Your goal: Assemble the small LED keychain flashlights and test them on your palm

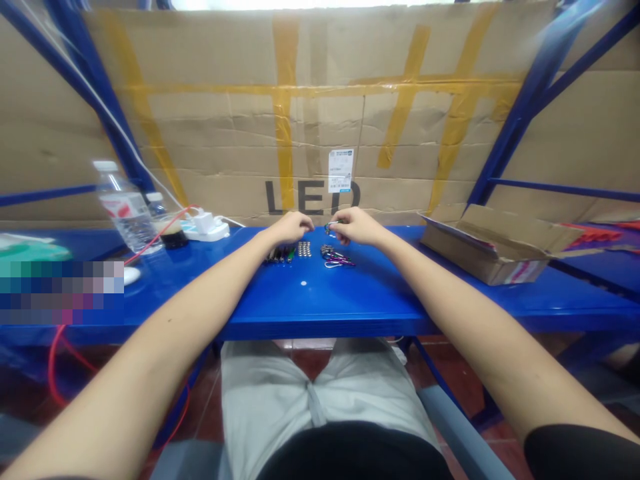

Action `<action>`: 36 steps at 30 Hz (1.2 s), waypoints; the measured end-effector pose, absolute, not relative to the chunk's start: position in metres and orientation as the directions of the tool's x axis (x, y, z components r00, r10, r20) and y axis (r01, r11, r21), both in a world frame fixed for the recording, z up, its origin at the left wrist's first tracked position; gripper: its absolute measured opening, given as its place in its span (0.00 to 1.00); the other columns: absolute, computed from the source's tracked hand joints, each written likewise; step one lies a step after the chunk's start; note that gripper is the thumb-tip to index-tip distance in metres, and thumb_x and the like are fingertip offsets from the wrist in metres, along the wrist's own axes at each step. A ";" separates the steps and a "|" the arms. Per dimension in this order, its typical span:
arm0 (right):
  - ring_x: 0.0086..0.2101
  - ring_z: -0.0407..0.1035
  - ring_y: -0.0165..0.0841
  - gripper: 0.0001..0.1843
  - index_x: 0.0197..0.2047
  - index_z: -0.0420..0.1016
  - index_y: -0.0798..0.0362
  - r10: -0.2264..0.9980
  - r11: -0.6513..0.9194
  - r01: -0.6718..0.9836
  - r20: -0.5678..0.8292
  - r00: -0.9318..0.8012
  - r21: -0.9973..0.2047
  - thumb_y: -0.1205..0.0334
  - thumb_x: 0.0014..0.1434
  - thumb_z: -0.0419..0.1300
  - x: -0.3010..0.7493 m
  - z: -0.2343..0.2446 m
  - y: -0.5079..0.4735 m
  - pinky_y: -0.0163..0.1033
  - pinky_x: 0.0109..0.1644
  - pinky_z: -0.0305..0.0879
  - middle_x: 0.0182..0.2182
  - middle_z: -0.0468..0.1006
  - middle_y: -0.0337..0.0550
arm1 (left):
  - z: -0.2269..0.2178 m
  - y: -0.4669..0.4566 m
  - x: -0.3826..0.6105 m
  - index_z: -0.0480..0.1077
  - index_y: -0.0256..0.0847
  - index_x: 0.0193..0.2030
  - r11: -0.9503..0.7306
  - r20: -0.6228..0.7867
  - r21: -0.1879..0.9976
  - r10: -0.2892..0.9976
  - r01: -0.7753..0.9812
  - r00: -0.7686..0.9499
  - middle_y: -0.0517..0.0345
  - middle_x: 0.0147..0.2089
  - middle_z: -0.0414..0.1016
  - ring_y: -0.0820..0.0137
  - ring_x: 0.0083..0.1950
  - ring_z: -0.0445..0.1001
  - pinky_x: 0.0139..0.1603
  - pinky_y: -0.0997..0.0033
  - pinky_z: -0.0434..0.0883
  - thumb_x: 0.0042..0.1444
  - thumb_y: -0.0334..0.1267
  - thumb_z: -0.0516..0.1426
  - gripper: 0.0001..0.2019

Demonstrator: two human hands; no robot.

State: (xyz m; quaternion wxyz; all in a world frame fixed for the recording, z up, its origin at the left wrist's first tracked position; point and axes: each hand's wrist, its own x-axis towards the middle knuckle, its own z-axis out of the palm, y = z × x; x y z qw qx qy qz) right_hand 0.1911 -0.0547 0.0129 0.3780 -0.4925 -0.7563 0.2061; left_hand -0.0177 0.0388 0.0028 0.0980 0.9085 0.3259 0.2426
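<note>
Both my arms stretch forward over the blue table (320, 300). My right hand (356, 227) is closed in a pinch on a small metal key ring (330, 227). My left hand (293, 227) is curled with its fingers bent down, just above a row of small dark pen-like pieces (280, 254); whether it holds anything is hidden. Between the hands lies a cluster of small silver button cells (304, 249). Below my right hand rests a heap of coloured carabiner clips (337, 258). A single white dot-like piece (303, 284) lies nearer to me.
An open cardboard box (493, 250) sits at the right. At the left stand a water bottle (125, 208), a dark jar (167, 223) and a white power strip (206, 227) with red and white cables. A taped cardboard wall (310, 120) closes the back.
</note>
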 end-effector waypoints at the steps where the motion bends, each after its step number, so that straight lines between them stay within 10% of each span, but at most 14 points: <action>1: 0.18 0.70 0.27 0.10 0.29 0.72 0.58 0.902 0.429 0.579 0.368 -0.227 -0.693 0.70 0.64 0.60 0.191 0.013 -0.055 0.30 0.20 0.67 0.18 0.74 0.39 | 0.005 0.034 -0.016 0.80 0.38 0.41 -0.777 0.420 0.383 0.629 0.500 0.654 0.48 0.44 0.83 0.63 0.47 0.78 0.52 0.63 0.72 0.54 0.29 0.57 0.12; 5: 0.19 0.71 0.27 0.09 0.30 0.73 0.58 0.908 0.416 0.543 0.369 -0.199 -0.730 0.70 0.64 0.61 0.190 0.015 -0.057 0.29 0.21 0.68 0.19 0.75 0.39 | 0.009 0.014 -0.002 0.73 0.35 0.47 -0.632 0.378 0.751 0.647 0.189 0.662 0.47 0.42 0.80 0.63 0.45 0.79 0.44 0.62 0.76 0.53 0.33 0.64 0.14; 9: 0.18 0.70 0.27 0.12 0.27 0.73 0.58 0.912 0.406 0.512 0.370 -0.178 -0.757 0.70 0.64 0.61 0.189 0.018 -0.060 0.30 0.21 0.68 0.18 0.75 0.40 | 0.004 0.002 0.014 0.66 0.35 0.42 -0.500 0.394 0.866 0.702 0.016 0.594 0.55 0.33 0.78 0.68 0.36 0.80 0.38 0.64 0.77 0.50 0.23 0.64 0.15; 21: 0.19 0.73 0.29 0.13 0.42 0.66 0.53 0.864 0.502 0.243 0.496 -0.091 -0.830 0.66 0.60 0.67 0.188 0.014 -0.050 0.31 0.22 0.72 0.18 0.75 0.32 | 0.004 0.001 0.019 0.68 0.34 0.39 -0.561 0.524 0.824 0.698 -0.081 0.489 0.59 0.29 0.77 0.72 0.30 0.78 0.35 0.67 0.78 0.52 0.23 0.64 0.11; 36: 0.19 0.74 0.31 0.10 0.33 0.71 0.57 0.881 0.468 0.162 0.473 -0.011 -0.869 0.70 0.56 0.70 0.186 0.015 -0.051 0.36 0.22 0.77 0.19 0.78 0.40 | -0.001 -0.001 0.019 0.70 0.36 0.38 -0.769 0.698 0.639 0.568 -0.021 0.435 0.55 0.34 0.78 0.71 0.34 0.78 0.39 0.69 0.76 0.52 0.29 0.63 0.07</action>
